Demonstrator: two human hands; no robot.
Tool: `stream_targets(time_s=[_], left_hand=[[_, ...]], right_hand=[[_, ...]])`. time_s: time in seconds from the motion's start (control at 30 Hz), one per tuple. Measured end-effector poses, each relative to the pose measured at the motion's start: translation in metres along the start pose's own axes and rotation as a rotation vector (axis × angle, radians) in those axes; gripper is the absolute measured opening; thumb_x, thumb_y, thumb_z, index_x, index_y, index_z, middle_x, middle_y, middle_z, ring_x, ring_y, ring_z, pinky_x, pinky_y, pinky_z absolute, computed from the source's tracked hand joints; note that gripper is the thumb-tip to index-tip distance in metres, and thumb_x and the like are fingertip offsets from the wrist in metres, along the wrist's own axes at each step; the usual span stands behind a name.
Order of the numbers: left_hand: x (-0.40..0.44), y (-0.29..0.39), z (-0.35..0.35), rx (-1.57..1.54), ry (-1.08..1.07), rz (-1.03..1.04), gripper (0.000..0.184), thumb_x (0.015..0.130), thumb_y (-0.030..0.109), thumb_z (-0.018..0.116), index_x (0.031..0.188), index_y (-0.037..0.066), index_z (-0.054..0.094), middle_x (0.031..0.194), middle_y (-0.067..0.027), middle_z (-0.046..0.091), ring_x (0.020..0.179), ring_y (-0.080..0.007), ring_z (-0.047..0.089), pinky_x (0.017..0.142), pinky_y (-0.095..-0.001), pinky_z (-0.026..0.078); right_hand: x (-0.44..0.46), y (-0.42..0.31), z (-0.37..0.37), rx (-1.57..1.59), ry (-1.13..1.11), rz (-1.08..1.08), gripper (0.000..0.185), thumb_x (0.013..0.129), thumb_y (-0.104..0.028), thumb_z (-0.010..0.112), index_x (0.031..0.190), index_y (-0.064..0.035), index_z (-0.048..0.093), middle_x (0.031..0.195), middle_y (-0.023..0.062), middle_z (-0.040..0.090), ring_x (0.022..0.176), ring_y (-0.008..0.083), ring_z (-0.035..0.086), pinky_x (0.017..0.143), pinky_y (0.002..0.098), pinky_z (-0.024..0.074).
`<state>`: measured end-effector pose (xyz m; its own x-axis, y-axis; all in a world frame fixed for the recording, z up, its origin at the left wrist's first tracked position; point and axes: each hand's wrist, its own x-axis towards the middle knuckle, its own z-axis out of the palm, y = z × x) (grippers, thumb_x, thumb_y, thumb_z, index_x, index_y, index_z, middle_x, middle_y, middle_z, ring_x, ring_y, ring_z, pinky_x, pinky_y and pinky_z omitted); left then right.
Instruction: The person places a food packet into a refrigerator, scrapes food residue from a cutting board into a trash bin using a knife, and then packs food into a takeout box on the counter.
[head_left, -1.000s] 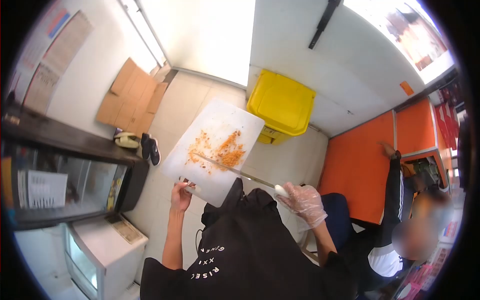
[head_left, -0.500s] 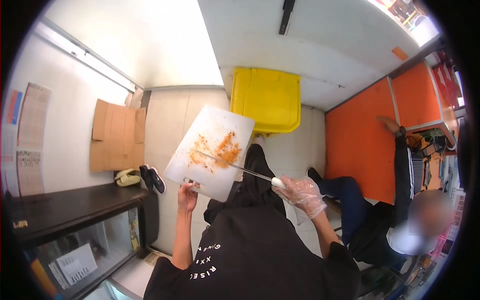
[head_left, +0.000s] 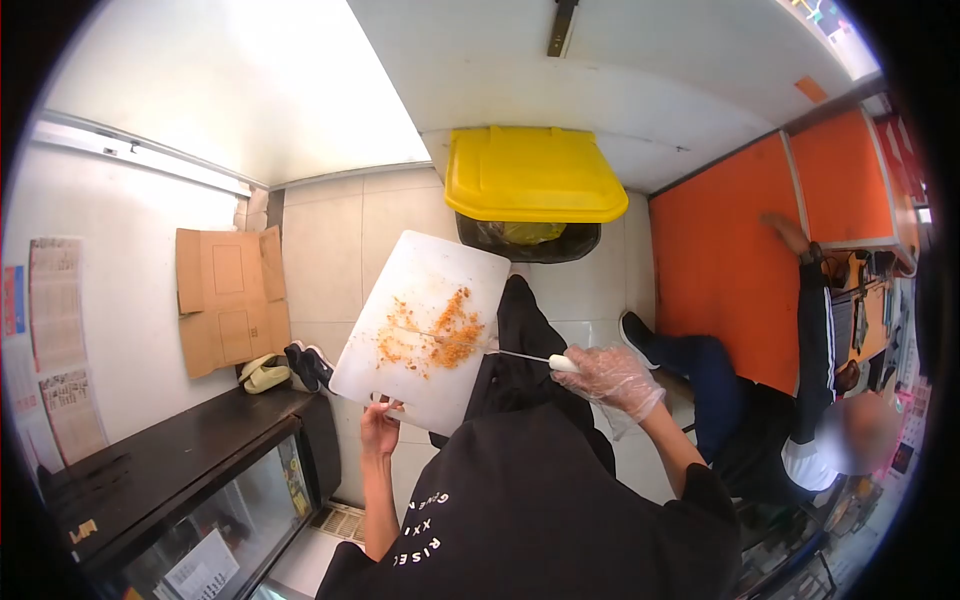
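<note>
My left hand [head_left: 380,424] grips the near edge of a white cutting board [head_left: 408,264] at its handle slot, with the fingers partly hidden by the board. Orange chopped bits [head_left: 455,330] are scattered over the board's middle. In a clear plastic glove, my right hand [head_left: 617,378] is closed on the white handle of a knife [head_left: 523,354]. The blade reaches left over the board, among the bits. Beyond the board stands a yellow bin [head_left: 532,175], its lid raised at the near side and a dark liner with something yellow showing inside.
A seated person [head_left: 745,420] is at the right, one hand on an orange panel [head_left: 715,270]. Flattened cardboard [head_left: 228,300] leans on the left wall, near shoes [head_left: 308,366]. A dark-topped glass-front cabinet [head_left: 170,450] stands lower left. My foot is close to the bin.
The bin's lid has gone from closed to raised, and its dark opening now shows. The view has shifted toward the bin. Both hands keep their holds on the board and knife.
</note>
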<state>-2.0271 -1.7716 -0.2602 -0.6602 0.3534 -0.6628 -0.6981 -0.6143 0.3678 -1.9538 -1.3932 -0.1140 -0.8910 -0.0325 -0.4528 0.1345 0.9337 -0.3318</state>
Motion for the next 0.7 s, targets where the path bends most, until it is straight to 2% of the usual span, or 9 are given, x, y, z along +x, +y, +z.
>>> stream_targets(time_s=[0.07, 0.1, 0.27, 0.43, 0.53, 0.7], left_hand=[[0.004, 0.001, -0.003, -0.006, -0.007, -0.021, 0.053, 0.069, -0.003, 0.053, 0.12, 0.008, 0.045, 0.112, -0.0091, 0.053, 0.09, -0.0222, 0.054, 0.072, -0.029, 0.05], [0.015, -0.019, -0.014, -0.02, -0.02, -0.046, 0.051, 0.07, -0.002, 0.053, 0.119, 0.008, 0.046, 0.112, -0.0092, 0.053, 0.091, -0.0223, 0.054, 0.073, -0.0298, 0.05], [0.061, -0.015, 0.017, 0.082, 0.044, -0.077, 0.044, 0.072, -0.001, 0.055, 0.115, 0.006, 0.048, 0.113, -0.0088, 0.053, 0.095, -0.0223, 0.055, 0.078, -0.0312, 0.048], [0.111, -0.038, 0.068, 0.175, 0.108, -0.105, 0.047, 0.074, -0.001, 0.054, 0.118, 0.007, 0.044, 0.114, -0.0085, 0.053, 0.093, -0.0213, 0.057, 0.08, -0.0314, 0.049], [0.139, -0.032, 0.09, 0.206, 0.088, -0.114, 0.047, 0.074, -0.001, 0.053, 0.119, 0.007, 0.043, 0.114, -0.009, 0.053, 0.092, -0.0208, 0.058, 0.081, -0.0316, 0.05], [0.173, -0.031, 0.11, 0.263, 0.091, -0.138, 0.047, 0.073, 0.0, 0.053, 0.119, 0.006, 0.041, 0.113, -0.0107, 0.052, 0.088, -0.0208, 0.059, 0.079, -0.0323, 0.05]], right_hand=[[0.009, -0.007, -0.009, 0.001, -0.04, 0.017, 0.044, 0.085, -0.052, 0.047, 0.089, -0.0078, 0.051, 0.065, 0.0149, 0.06, 0.058, 0.033, 0.059, 0.054, 0.0417, 0.0455], [0.003, 0.001, 0.0, -0.016, -0.056, 0.036, 0.045, 0.085, -0.052, 0.046, 0.089, -0.0079, 0.051, 0.065, 0.0149, 0.06, 0.059, 0.0332, 0.06, 0.054, 0.0416, 0.0457], [0.025, 0.008, -0.018, -0.013, -0.103, 0.083, 0.046, 0.085, -0.053, 0.045, 0.092, -0.0083, 0.052, 0.067, 0.0154, 0.06, 0.063, 0.0346, 0.06, 0.057, 0.0421, 0.0461], [0.033, 0.074, -0.007, 0.156, -0.153, 0.132, 0.048, 0.085, -0.054, 0.044, 0.092, -0.0079, 0.056, 0.069, 0.0172, 0.059, 0.068, 0.033, 0.058, 0.063, 0.0422, 0.0442], [0.049, 0.086, -0.022, 0.151, -0.32, 0.232, 0.048, 0.086, -0.054, 0.043, 0.094, -0.009, 0.058, 0.072, 0.0192, 0.06, 0.073, 0.0349, 0.058, 0.066, 0.0428, 0.0443], [0.062, 0.119, -0.009, 0.207, -0.35, 0.207, 0.049, 0.087, -0.055, 0.04, 0.094, -0.0108, 0.061, 0.079, 0.019, 0.061, 0.077, 0.0371, 0.058, 0.072, 0.0428, 0.0439]])
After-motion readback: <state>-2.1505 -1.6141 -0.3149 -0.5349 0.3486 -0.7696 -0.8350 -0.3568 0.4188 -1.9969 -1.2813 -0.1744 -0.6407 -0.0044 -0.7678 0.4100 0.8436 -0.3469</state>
